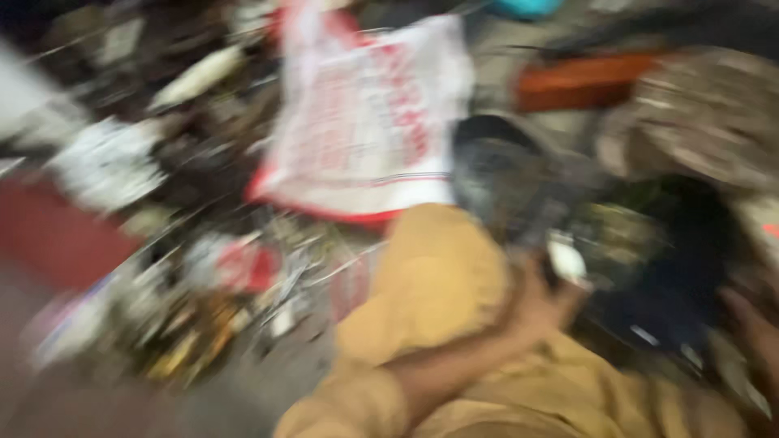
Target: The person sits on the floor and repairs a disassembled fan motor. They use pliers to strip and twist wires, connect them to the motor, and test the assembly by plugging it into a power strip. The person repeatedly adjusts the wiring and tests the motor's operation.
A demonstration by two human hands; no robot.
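The whole view is badly blurred. My left hand (542, 307) reaches across a mustard-yellow clothed knee (438, 272), with its bare forearm coming from a yellow sleeve. Its fingers are next to a small white object (565, 259); whether they grip it is unclear. My right hand (753, 331) shows only partly at the right edge, beside a dark heap (673, 268). Its fingers are too blurred to read.
A white sack with red print (365, 113) lies ahead. Behind it to the right are a dark rounded container (495, 166), an orange-brown box (584, 81) and a brownish round woven thing (706, 113). Mixed small clutter (203, 300) and a red surface (49, 235) fill the left.
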